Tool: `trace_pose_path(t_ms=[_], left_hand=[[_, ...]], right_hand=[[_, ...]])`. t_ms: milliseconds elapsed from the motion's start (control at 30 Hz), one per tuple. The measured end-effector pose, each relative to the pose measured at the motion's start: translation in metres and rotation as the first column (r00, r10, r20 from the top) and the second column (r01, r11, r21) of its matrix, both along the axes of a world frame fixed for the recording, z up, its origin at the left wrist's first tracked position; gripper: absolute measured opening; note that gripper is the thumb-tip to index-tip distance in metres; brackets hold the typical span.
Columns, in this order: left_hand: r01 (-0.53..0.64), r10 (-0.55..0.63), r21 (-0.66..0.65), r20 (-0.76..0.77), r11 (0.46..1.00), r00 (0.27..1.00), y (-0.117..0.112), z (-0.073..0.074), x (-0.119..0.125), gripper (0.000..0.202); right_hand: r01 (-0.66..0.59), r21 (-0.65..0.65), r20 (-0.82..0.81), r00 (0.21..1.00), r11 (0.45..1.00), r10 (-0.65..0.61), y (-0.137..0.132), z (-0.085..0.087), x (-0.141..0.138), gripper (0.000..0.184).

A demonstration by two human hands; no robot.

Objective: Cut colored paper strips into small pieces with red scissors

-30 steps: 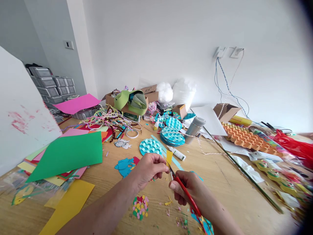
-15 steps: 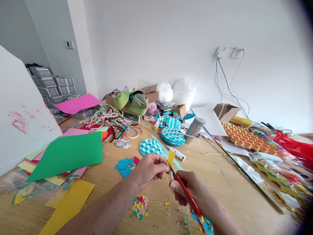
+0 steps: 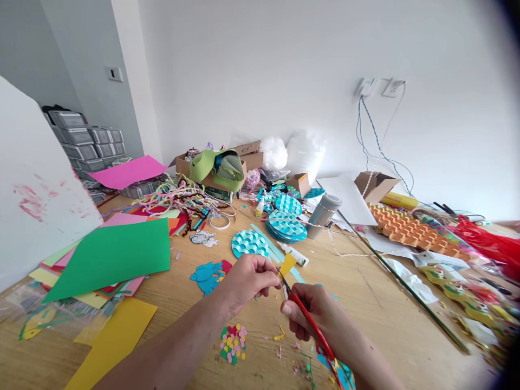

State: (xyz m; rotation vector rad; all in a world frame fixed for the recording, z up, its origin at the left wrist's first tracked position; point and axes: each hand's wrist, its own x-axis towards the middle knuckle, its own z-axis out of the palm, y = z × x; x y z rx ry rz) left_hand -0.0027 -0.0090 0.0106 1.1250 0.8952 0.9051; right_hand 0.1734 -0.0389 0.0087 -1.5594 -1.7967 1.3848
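Where the hands meet: left hand (image 3: 254,281) pinches the lower end of a small yellow paper piece (image 3: 288,265) between thumb and fingers; right hand (image 3: 311,317) is curled round red scissors (image 3: 312,322), blade tips at the paper, just beside the left fingertips. Cannot tell how far the blades are parted.
Yellow paper: flat strip, wider at its free end, which leans up and away to the right of the left fingertips. Likely light, fairly stiff, easily creased; best gripped by an edge or the narrow end, clear of the blades.
Scissors: smooth, glossy red handles, slim dark blades; probably firm, a little slippery, best held by the handles.
Beyond the hands: white glue bottle (image 3: 296,254) lying on its side; a round blue disc (image 3: 249,244) with a wavy, raised surface.
Left of left hand: flat blue paper fish (image 3: 207,277); further off, broad smooth green sheet (image 3: 117,260).
Nearer than the hands: small round paper dots (image 3: 233,342) in mixed colours; curled yellow scraps (image 3: 279,337) on grained wooden table (image 3: 264,319).
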Motion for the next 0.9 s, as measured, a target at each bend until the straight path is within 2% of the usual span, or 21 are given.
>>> trace_pose_path(t_ms=[400,533,900], left_hand=[[0.037,-0.032,-0.053,0.099,0.998,0.995,0.0019,0.0003,-0.0005,0.014],[0.032,-0.031,-0.013,0.071,0.999,0.997,0.0005,0.0024,0.0006,0.015],[0.020,-0.020,0.000,0.026,1.000,0.999,-0.0004,0.0001,0.0008,0.012]], right_hand=[[0.017,-0.013,-0.036,0.999,1.000,-0.018,-0.0027,0.0079,-0.0030,0.045],[0.028,-0.021,-0.035,0.999,0.999,-0.029,-0.0026,0.0079,-0.0033,0.045],[0.005,-0.009,-0.037,0.999,1.000,-0.005,-0.0013,0.0075,-0.0015,0.046]])
